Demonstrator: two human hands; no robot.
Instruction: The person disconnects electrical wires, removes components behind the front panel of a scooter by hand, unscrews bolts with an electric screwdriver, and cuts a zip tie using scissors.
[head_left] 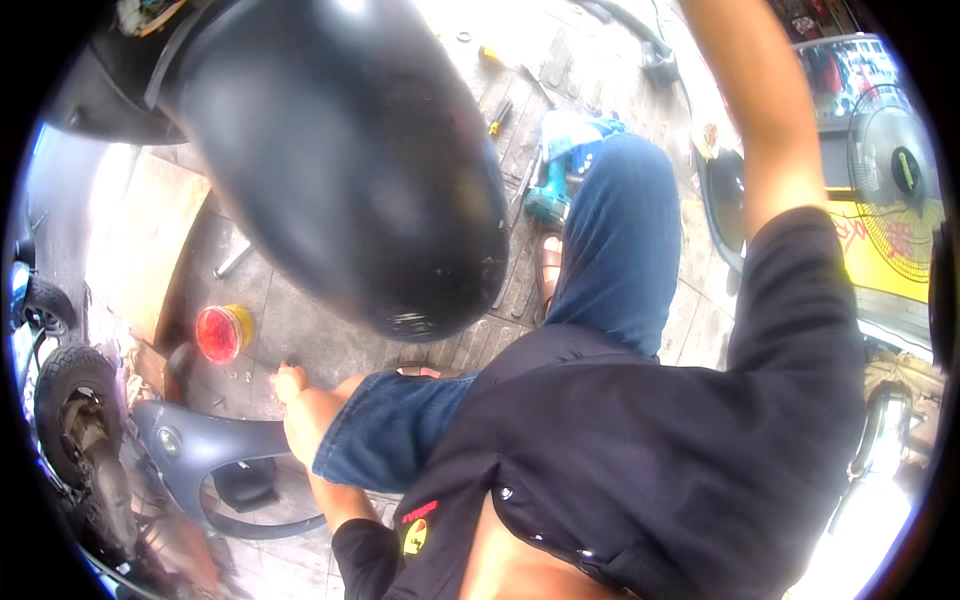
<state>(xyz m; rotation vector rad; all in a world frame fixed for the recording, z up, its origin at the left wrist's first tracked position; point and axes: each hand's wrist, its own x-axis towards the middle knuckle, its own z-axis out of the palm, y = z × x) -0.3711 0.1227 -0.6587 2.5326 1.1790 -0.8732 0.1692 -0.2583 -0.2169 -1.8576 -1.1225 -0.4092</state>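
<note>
My left hand (291,385) is low at the left beside my bent leg, near the floor, with fingers bent together; what they may hold is too small to make out. Right of a red-topped tub (220,334), small pieces lie on the floor by that hand. A grey plastic panel (175,440) lies under my left arm. My right arm reaches up past the top edge, its hand out of view. A large black curved shell (340,170) fills the upper middle. A teal power tool (550,200) and a yellow-handled screwdriver (500,117) lie by my right foot.
Scooter wheels (75,420) stand at the far left, near a wooden board (140,260). At the right are a standing fan (895,180), a yellow sign (845,235) and a shiny metal cylinder (885,430). The tiled floor (700,320) shows around my legs.
</note>
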